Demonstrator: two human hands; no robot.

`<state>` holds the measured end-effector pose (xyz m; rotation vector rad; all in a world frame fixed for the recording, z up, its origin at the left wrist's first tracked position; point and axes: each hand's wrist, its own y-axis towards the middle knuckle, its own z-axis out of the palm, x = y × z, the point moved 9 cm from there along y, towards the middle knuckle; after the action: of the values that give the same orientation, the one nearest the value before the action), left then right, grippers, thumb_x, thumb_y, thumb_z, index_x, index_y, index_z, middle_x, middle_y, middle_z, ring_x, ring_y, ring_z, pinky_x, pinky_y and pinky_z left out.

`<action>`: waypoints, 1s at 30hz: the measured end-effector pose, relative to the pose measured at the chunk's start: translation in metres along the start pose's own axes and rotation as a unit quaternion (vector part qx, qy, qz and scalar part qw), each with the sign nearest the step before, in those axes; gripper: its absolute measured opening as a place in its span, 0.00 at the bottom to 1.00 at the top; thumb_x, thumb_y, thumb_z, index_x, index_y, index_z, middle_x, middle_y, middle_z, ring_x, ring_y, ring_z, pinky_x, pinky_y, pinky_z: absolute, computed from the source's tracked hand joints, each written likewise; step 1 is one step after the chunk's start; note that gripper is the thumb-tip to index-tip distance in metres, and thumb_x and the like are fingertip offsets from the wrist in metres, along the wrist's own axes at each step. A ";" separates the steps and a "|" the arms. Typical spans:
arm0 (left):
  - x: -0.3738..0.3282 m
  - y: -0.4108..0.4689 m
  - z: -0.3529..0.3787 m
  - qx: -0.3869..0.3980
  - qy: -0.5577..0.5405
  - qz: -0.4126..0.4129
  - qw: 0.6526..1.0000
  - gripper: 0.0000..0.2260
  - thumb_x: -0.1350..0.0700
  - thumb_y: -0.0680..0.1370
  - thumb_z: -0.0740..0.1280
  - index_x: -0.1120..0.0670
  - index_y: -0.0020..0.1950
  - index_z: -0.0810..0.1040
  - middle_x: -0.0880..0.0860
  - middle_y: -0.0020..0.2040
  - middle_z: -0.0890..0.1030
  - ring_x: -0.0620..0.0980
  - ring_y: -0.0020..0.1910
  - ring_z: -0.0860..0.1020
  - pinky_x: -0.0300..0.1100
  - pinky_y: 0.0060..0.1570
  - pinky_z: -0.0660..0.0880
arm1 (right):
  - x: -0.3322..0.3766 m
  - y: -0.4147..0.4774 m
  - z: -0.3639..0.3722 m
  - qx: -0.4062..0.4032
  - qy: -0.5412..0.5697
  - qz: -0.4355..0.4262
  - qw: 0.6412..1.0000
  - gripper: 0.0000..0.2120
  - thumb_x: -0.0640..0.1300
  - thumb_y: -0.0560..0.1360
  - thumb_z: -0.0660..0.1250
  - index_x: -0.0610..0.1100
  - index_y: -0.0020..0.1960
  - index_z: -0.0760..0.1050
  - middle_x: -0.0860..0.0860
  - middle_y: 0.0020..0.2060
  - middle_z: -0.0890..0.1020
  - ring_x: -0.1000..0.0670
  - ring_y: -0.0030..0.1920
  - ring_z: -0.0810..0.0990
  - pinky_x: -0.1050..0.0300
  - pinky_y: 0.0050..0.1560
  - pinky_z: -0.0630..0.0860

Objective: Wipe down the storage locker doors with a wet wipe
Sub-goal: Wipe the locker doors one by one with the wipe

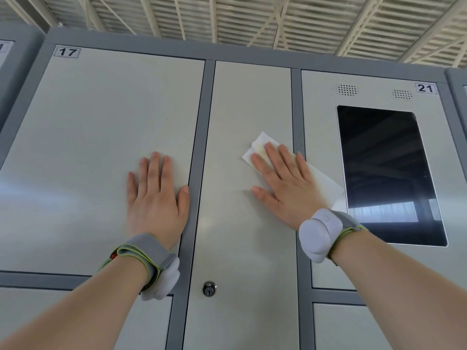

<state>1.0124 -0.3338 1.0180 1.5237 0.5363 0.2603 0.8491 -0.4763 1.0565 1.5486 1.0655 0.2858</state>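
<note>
Your right hand [283, 188] hides most of the wet wipe [262, 144]; only its white, slightly yellowed ends show. You press it with spread fingers at the right edge of the narrow middle door [242, 236]. Your left hand [156, 198] lies flat, fingers straight, on door 17 [88, 147].

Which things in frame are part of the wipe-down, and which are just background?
Job: wet wipe, right hand pressing it flat, middle door, door 17, left hand resting on it.
Background: dark screen, keyhole, wrist bands, ceiling.
</note>
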 end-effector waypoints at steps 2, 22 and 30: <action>0.000 0.000 0.000 -0.003 0.001 0.002 1.000 0.34 0.43 0.75 0.41 0.60 0.76 0.56 0.59 0.77 0.55 0.58 0.76 0.51 0.54 0.73 0.44 | -0.003 -0.002 0.001 0.002 0.000 -0.006 1.000 0.38 0.72 0.65 0.21 0.58 0.71 0.33 0.58 0.72 0.35 0.50 0.75 0.36 0.58 0.67 0.24; 0.000 -0.001 -0.001 -0.018 -0.006 0.013 1.000 0.32 0.45 0.76 0.44 0.61 0.75 0.60 0.60 0.76 0.59 0.60 0.75 0.55 0.56 0.72 0.48 | -0.006 -0.010 0.001 -0.005 0.035 0.015 0.999 0.36 0.74 0.66 0.26 0.62 0.71 0.36 0.58 0.73 0.37 0.52 0.75 0.35 0.58 0.68 0.25; 0.001 -0.002 -0.002 -0.019 -0.013 0.017 1.000 0.32 0.45 0.76 0.43 0.61 0.75 0.59 0.59 0.76 0.58 0.59 0.76 0.54 0.54 0.73 0.45 | -0.020 0.018 -0.010 -0.034 0.020 0.093 0.995 0.37 0.67 0.67 0.30 0.60 0.75 0.40 0.54 0.77 0.41 0.50 0.76 0.37 0.53 0.71 0.32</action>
<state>1.0124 -0.3317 1.0157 1.4989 0.4827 0.2741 0.8394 -0.4825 1.0831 1.5878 0.9332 0.4788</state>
